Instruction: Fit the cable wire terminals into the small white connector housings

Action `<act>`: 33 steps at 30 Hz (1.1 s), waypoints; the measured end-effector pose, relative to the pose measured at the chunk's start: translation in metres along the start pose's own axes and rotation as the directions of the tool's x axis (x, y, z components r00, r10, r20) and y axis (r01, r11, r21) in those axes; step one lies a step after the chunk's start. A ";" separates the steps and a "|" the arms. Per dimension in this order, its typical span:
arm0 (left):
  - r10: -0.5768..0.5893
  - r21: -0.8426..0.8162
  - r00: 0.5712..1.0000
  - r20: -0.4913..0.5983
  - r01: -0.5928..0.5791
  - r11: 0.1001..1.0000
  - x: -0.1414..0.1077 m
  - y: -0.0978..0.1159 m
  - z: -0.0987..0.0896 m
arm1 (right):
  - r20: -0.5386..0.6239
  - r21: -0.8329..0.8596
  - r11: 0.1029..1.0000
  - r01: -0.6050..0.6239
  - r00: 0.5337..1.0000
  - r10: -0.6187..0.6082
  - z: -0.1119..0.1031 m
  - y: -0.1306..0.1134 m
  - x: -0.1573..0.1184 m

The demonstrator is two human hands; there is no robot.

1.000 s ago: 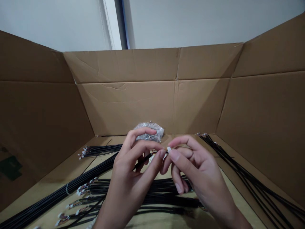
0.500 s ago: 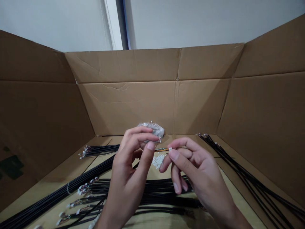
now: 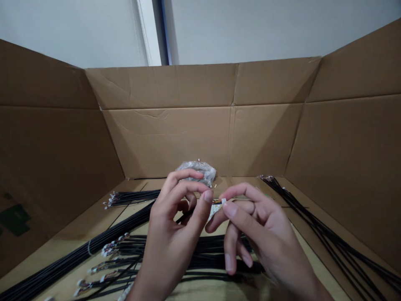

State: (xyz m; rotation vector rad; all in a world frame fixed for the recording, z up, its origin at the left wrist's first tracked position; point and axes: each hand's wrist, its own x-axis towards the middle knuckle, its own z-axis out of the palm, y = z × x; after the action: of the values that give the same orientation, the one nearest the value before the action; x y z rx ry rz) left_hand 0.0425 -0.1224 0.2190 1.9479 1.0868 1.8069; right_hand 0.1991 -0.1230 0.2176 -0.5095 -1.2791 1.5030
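In the head view, my right hand (image 3: 260, 225) pinches a small white connector housing (image 3: 223, 201) between thumb and index finger, its other fingers curled below. Thin coloured wires (image 3: 216, 202) run from the connector towards my left hand (image 3: 175, 221). That hand's thumb and index fingertips are pressed together, and part of a black cable (image 3: 185, 215) shows inside its curled fingers. Exactly where the fingertips meet the wires is hidden. Behind my right fingers lies a pile of small white connector housings (image 3: 214, 211), mostly covered.
Black cables with white-tipped ends (image 3: 125, 246) lie in front of me. A long tied bundle (image 3: 94, 246) runs along the left, and more cables (image 3: 316, 221) lie at right. A clear plastic bag (image 3: 206, 171) sits at the back. Cardboard walls (image 3: 175, 138) enclose the surface.
My left fingertips have moved right, nearer the connector, and are now closed together where a gap showed before. The right hand has dipped slightly, still with the connector. The housing pile is more covered.
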 end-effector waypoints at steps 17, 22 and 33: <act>0.185 0.096 0.983 0.011 -0.185 0.978 -0.001 0.000 -0.002 | 0.087 0.299 0.950 -0.090 0.994 0.067 -0.010 0.001 0.011; 0.258 0.191 0.963 0.075 -0.268 0.944 -0.004 -0.001 -0.005 | 0.095 0.320 0.939 -0.123 0.991 0.097 -0.010 0.000 0.012; 0.319 0.300 0.946 0.047 -0.318 0.899 -0.004 0.001 -0.003 | 0.112 0.323 0.937 -0.136 0.988 0.104 -0.011 0.000 0.010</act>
State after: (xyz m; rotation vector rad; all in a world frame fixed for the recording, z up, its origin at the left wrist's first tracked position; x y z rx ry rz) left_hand 0.0408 -0.1270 0.2172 2.4298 1.1607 1.8911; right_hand 0.2049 -0.1090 0.2169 -0.3042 -1.0503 1.8200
